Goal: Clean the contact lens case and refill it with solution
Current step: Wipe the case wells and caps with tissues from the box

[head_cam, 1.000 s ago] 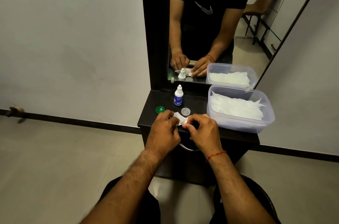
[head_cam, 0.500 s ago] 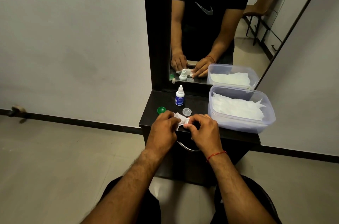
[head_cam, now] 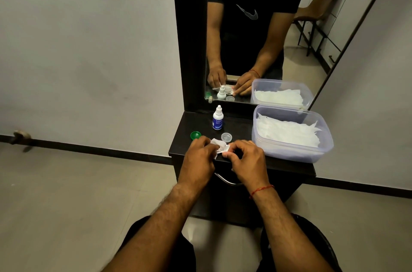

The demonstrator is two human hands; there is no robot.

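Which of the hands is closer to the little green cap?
Left. The left hand lies right beside the small round green plastic cap, on its near side. The right hand is farther right, past the crumpled white tissue both hands hold.

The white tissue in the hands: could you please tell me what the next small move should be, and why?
Probably a wiping twist of the tissue: the left hand and right hand both pinch it, the green cap and clear cap lie off beside them, and the solution bottle stands untouched behind.
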